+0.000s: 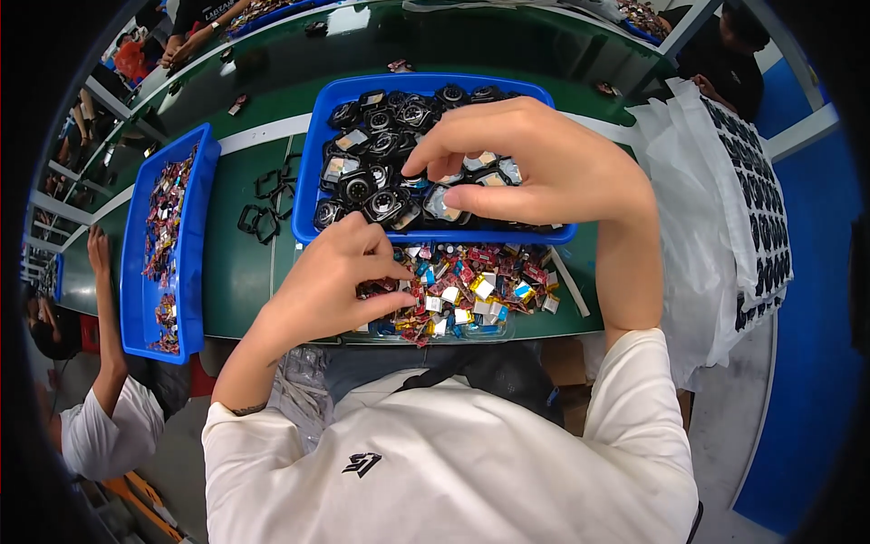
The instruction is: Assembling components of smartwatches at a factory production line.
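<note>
A blue tray (438,234) holds a heap of black smartwatch cases (381,145), some showing round backs and others silvery insides. Over it reaches my right hand (535,163), its thumb and forefinger apart, with the thumb tip over a case with a silvery inside (441,205); whether it touches cannot be seen. My left hand (335,276) is at the tray's near edge, thumb and forefinger spread above a pile of small electronic parts (471,290). Red circuit pieces and white, yellow and blue cells make up that pile. No held thing shows in either hand.
Left of the tray lie several black frames (263,213) on the green table (237,290). Further left stands a long blue bin (192,308) of small parts, beside a co-worker's arm (109,317). White sheeting (675,181) and stacked trays of black parts (761,199) are at the right.
</note>
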A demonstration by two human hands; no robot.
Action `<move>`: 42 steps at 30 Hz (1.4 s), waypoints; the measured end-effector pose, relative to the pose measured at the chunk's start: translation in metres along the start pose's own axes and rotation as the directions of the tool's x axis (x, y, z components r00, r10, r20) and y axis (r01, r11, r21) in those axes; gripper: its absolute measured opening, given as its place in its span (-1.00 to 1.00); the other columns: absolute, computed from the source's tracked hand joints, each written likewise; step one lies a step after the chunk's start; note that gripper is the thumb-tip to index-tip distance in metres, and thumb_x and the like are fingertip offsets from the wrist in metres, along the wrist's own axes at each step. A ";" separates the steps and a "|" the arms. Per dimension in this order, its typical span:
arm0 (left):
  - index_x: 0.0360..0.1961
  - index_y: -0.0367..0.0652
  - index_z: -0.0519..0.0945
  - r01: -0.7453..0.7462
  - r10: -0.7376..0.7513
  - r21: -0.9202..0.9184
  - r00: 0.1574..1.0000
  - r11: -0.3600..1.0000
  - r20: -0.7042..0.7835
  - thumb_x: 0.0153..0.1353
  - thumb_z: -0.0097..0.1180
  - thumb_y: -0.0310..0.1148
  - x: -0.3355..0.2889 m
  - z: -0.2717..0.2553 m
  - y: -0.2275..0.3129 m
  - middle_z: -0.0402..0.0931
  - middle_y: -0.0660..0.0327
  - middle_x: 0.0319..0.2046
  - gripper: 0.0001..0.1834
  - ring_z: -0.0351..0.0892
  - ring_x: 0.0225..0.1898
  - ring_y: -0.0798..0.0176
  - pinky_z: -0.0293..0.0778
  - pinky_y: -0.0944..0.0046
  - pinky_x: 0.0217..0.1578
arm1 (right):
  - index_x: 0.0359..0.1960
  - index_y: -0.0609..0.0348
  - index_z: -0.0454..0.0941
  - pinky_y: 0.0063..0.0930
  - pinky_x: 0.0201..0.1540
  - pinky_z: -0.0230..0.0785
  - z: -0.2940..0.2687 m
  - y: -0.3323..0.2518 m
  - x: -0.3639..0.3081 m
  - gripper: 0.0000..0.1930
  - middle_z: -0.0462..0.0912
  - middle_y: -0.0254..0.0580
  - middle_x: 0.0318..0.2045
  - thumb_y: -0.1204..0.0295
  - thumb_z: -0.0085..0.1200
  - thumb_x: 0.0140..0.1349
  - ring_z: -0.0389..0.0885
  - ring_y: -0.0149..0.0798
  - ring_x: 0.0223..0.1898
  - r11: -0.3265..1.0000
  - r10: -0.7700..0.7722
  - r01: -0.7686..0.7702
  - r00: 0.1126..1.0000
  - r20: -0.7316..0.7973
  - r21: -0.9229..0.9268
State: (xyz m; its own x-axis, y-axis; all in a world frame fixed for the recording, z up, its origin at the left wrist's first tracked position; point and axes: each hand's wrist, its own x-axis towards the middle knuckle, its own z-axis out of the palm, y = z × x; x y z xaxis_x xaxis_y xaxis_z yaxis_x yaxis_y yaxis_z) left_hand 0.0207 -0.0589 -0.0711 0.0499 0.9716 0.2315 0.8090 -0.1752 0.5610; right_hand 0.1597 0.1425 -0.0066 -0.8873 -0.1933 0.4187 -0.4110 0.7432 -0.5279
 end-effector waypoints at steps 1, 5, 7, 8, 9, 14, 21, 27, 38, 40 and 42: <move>-0.49 -0.12 0.67 -0.054 0.054 0.046 0.998 0.997 0.016 -0.13 0.34 -0.33 -0.004 0.001 -0.003 0.40 0.28 -0.52 -0.84 0.35 -0.40 0.18 0.32 0.23 -0.41 | -0.24 0.26 0.55 -0.37 -0.28 0.45 0.002 -0.001 0.000 -0.75 0.62 -0.09 -0.46 0.43 0.07 0.03 0.62 -0.14 -0.37 0.999 0.053 -0.053 0.998 0.044 -0.003; -0.52 -0.15 0.64 -0.092 0.093 0.031 0.996 0.995 -0.013 -0.08 0.29 -0.41 -0.001 0.000 -0.003 0.42 0.28 -0.48 -0.91 0.35 -0.39 0.17 0.31 0.24 -0.40 | -0.24 0.28 0.55 -0.35 -0.26 0.45 0.006 -0.001 0.001 -0.73 0.63 -0.06 -0.44 0.36 0.13 0.06 0.63 -0.12 -0.34 0.991 0.134 -0.136 0.982 0.132 0.006; -0.52 -0.20 0.61 -0.076 0.072 -0.039 0.993 0.996 -0.090 -0.06 0.28 -0.46 0.006 -0.003 -0.002 0.45 0.25 -0.50 -0.91 0.36 -0.40 0.17 0.32 0.22 -0.41 | -0.23 0.29 0.55 -0.36 -0.24 0.45 0.006 -0.001 0.001 -0.72 0.63 -0.06 -0.41 0.37 0.16 0.06 0.62 -0.15 -0.32 0.989 0.148 -0.150 0.976 0.161 0.001; -0.52 -0.20 0.61 -0.079 0.075 -0.037 0.993 0.996 -0.091 -0.06 0.28 -0.46 0.009 -0.005 -0.002 0.45 0.25 -0.50 -0.91 0.36 -0.40 0.17 0.32 0.22 -0.41 | -0.21 0.30 0.55 -0.37 -0.22 0.44 0.005 -0.002 0.001 -0.70 0.62 -0.07 -0.38 0.38 0.18 0.05 0.61 -0.17 -0.30 0.986 0.162 -0.164 0.968 0.189 -0.005; -0.52 -0.21 0.61 -0.079 0.074 -0.040 0.990 0.996 -0.124 -0.06 0.28 -0.46 0.013 -0.007 -0.001 0.48 0.24 -0.51 -0.91 0.38 -0.41 0.17 0.32 0.23 -0.41 | -0.21 0.30 0.55 -0.37 -0.22 0.44 0.004 -0.002 0.001 -0.70 0.62 -0.07 -0.38 0.38 0.18 0.05 0.61 -0.17 -0.30 0.987 0.162 -0.163 0.969 0.187 -0.011; -0.46 -0.28 0.62 -0.003 -0.077 -0.267 0.954 0.964 -0.290 0.06 0.22 -0.48 0.033 -0.022 0.005 0.59 0.21 -0.52 -0.93 0.50 -0.45 0.35 0.40 0.37 -0.40 | -0.28 0.30 0.55 -0.36 -0.20 0.44 -0.002 -0.006 0.000 -0.68 0.62 -0.07 -0.38 0.32 0.23 0.00 0.61 -0.16 -0.30 0.981 0.195 -0.192 0.968 0.159 -0.037; -0.33 -0.37 0.55 -0.242 -0.118 -0.633 0.874 0.735 -0.471 0.23 0.10 -0.46 0.066 -0.046 0.026 0.61 0.11 -0.40 -0.85 0.61 -0.32 0.34 0.51 0.42 -0.26 | -0.28 0.30 0.58 -0.50 -0.16 0.45 -0.011 -0.005 0.002 -0.78 0.64 -0.21 -0.34 0.51 0.25 0.02 0.61 -0.37 -0.27 0.928 0.245 -0.185 0.957 -0.156 0.323; -0.31 -0.38 0.55 -0.326 -0.104 -0.686 0.857 0.651 -0.505 0.23 0.09 -0.47 0.079 -0.047 0.032 0.61 0.08 -0.39 -0.86 0.62 -0.33 0.34 0.52 0.41 -0.26 | -0.19 0.29 0.54 -0.52 -0.15 0.47 -0.008 -0.018 0.007 -0.71 0.61 -0.23 -0.32 0.64 0.23 -0.02 0.60 -0.39 -0.25 0.888 0.256 -0.095 0.914 -0.313 0.450; -0.35 -0.34 0.65 -0.234 -0.080 -0.653 0.907 0.720 -0.413 0.09 0.24 -0.49 0.077 -0.057 0.024 0.62 0.18 -0.42 -0.88 0.55 -0.39 0.45 0.45 0.47 -0.33 | -0.04 0.15 0.55 -0.70 -0.39 0.42 -0.002 -0.013 0.011 -0.58 0.59 -0.34 -0.49 0.59 0.25 -0.01 0.55 -0.56 -0.48 0.951 0.199 -0.044 0.843 -0.499 0.306; -0.37 -0.34 0.64 -0.183 -0.117 -0.646 0.912 0.741 -0.392 0.10 0.24 -0.48 0.073 -0.058 0.020 0.62 0.20 -0.44 -0.88 0.54 -0.38 0.46 0.44 0.47 -0.33 | -0.12 0.30 0.57 -0.67 -0.28 0.43 -0.004 -0.018 0.011 -0.64 0.59 -0.28 -0.39 0.69 0.22 -0.04 0.56 -0.48 -0.37 0.918 0.258 -0.083 0.868 -0.424 0.387; -0.37 -0.35 0.64 -0.165 -0.142 -0.662 0.912 0.731 -0.384 0.10 0.23 -0.48 0.073 -0.060 0.019 0.61 0.20 -0.45 -0.87 0.54 -0.38 0.46 0.44 0.47 -0.32 | -0.18 0.25 0.59 -0.67 -0.34 0.43 0.000 -0.007 0.010 -0.71 0.61 -0.29 -0.43 0.63 0.22 0.00 0.57 -0.50 -0.42 0.953 0.189 -0.048 0.867 -0.462 0.300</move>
State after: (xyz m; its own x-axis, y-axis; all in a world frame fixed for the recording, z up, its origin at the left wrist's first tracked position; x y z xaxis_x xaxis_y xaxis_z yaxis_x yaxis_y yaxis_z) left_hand 0.0044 -0.0008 0.0038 -0.2946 0.8500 0.4367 0.1957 -0.3936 0.8982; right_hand 0.1539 0.1357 0.0011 -0.7499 0.2687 0.6046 -0.4121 0.5251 -0.7446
